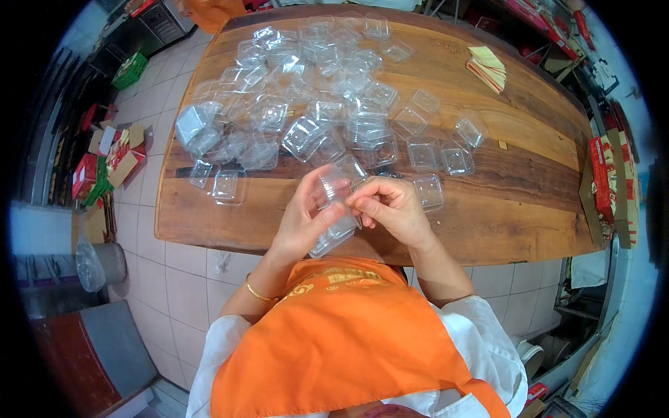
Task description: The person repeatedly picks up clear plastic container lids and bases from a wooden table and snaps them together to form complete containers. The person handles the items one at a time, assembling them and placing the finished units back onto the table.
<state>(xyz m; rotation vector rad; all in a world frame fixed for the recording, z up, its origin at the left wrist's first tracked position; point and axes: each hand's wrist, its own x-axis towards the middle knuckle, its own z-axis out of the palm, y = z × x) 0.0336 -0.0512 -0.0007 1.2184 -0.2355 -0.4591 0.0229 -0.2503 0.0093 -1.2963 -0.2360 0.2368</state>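
Close to my body, at the near edge of the wooden table (502, 230), a clear plastic clamshell box (333, 235) is held up between both hands. My left hand (307, 213) wraps around its left side, thumb across the front. On its right side my right hand (390, 207) pinches an edge, thumb against bent forefinger. Whatever small part lies between those fingertips is hidden. Just beyond my hands spreads a loose heap of similar clear boxes (306, 132), many of them hinged open. One box (428, 191) lies right beside my right hand.
A fanned stack of yellow-and-red cards (488, 68) lies at the far right of the table. An open carton with red packs (605, 182) stands at the right edge. On the tiled floor to the left are more cartons (125, 157) and a green crate (130, 70).
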